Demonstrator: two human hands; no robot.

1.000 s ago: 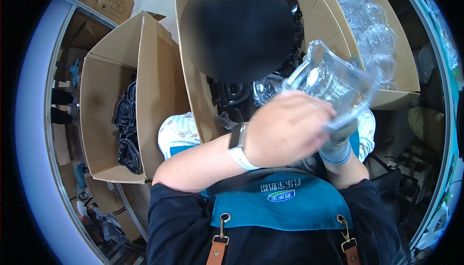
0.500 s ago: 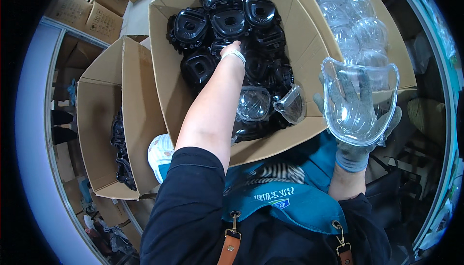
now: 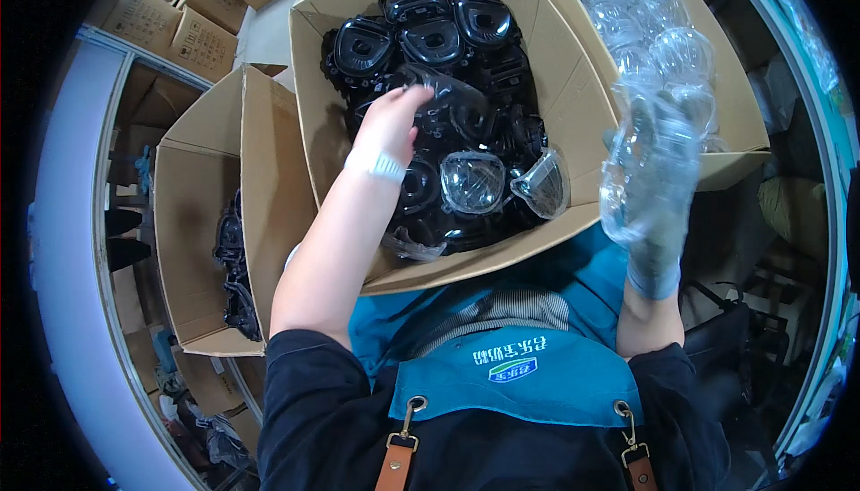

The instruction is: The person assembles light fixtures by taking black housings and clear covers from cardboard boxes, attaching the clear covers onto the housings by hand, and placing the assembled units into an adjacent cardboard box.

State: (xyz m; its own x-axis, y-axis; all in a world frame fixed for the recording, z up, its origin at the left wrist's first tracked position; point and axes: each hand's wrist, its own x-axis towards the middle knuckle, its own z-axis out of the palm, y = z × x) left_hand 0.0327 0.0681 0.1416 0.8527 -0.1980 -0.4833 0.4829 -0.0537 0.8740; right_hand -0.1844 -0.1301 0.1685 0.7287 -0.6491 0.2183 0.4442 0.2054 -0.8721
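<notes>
My left hand (image 3: 391,124), bare with a pale band at the wrist, pinches the edge of a glossy black plastic housing (image 3: 457,101), blurred by motion above the others in the large cardboard box (image 3: 313,133). Similar black housings (image 3: 363,47) with a central opening lie packed below it. Two clear plastic covers (image 3: 472,183) rest on them near the box's front. Off the box's right side, my right hand (image 3: 667,155), in a grey glove, grips a clear curved plastic cover (image 3: 618,195). Both hand and cover are smeared, so the exact finger positions are hard to see.
A second carton (image 3: 735,88) at the upper right holds several clear covers (image 3: 685,52). Left of the large box stands a narrower carton (image 3: 202,222) with black parts inside. Closed cartons (image 3: 204,43) are stacked at the far left. A blue apron (image 3: 520,383) covers my front.
My left hand has drawn back left and toward me, lifting a black housing from the pile. The clear cover in my right hand has turned from facing up to nearly edge-on.
</notes>
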